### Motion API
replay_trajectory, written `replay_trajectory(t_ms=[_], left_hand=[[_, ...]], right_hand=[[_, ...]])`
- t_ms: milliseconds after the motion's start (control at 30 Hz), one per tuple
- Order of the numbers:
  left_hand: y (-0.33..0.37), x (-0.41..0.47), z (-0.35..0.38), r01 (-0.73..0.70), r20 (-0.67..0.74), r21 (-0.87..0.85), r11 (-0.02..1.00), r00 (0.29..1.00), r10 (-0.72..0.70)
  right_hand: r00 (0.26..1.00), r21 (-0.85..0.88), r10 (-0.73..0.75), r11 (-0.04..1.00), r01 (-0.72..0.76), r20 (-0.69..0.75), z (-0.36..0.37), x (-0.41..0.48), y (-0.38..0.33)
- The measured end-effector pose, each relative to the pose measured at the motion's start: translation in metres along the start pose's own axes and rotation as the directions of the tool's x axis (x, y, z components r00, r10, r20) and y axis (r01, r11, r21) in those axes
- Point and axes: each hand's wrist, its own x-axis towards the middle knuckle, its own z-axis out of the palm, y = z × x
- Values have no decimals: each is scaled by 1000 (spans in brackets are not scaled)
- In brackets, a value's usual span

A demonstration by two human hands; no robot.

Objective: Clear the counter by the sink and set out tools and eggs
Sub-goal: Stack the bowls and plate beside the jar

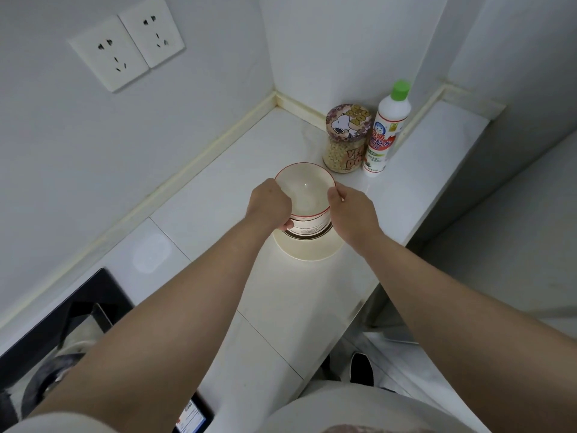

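A stack of cream bowls with red rims [304, 190] stands on a cream plate [307, 250] in the middle of the white counter [218, 195]. My left hand [270, 203] grips the stack's left side, fingers curled round the wall of the bowls. My right hand [351, 209] grips the right side, with the thumb at the top bowl's rim. The top bowl is empty inside. Whether the stack is lifted off the plate cannot be told. No eggs or tools are in view.
A cartoon-dog jar of pale beans [345, 140] and a white bottle with a green cap [388, 129] stand in the far corner. A black hob [62, 310] lies at the lower left. Two wall sockets [125, 42] sit above. The counter's edge drops off at the right.
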Motion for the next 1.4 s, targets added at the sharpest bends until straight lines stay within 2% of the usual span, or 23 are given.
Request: replay_trajectory(t_ms=[100, 200, 367, 433, 567, 633, 700, 800, 867, 967, 1233, 1400], left_hand=[[5, -1, -4, 45, 63, -39, 998, 997, -43], [6, -3, -2, 69, 92, 17, 998, 993, -70], [2, -13, 1, 48, 47, 76, 996, 998, -51], [-4, -15, 1, 33, 15, 57, 998, 999, -34], [-19, -19, 2, 66, -146, -67, 996, 986, -75], [-23, -23, 6, 153, -110, -202, 967, 978, -178], [-24, -28, 10, 273, 36, -373, 887, 959, -280], [-23, -37, 14, 431, 250, -521, 737, 902, -351], [-25, -37, 17, 466, 311, -569, 677, 885, -347], [-25, -36, 21, 462, 315, -598, 654, 887, -338], [-16, -3, 13, 438, 270, -623, 648, 898, -348], [-13, 35, -2, 396, 220, -626, 672, 916, -335]], right_hand=[[1000, 12, 12, 1000, -12, -1, 0, 2, -2], [1000, 23, -6, 1000, 6, 17, 0, 1, -2], [999, 147, 12, 989, -19, 49, -2, -1, 2], [994, 232, 77, 968, -94, 81, -4, -1, 4], [948, 374, 276, 871, -317, 160, -9, -4, 6], [895, 431, 370, 785, -445, 251, -11, -7, 6], [844, 473, 426, 699, -536, 327, -9, -8, 6], [848, 407, 430, 747, -527, 308, -5, -6, 6], [823, 398, 456, 723, -565, 338, -2, -3, 8], [801, 412, 460, 692, -593, 382, 3, -1, 12], [870, 421, 396, 764, -490, 294, 25, 34, -1], [896, 450, 318, 781, -433, 309, 38, 64, -16]])
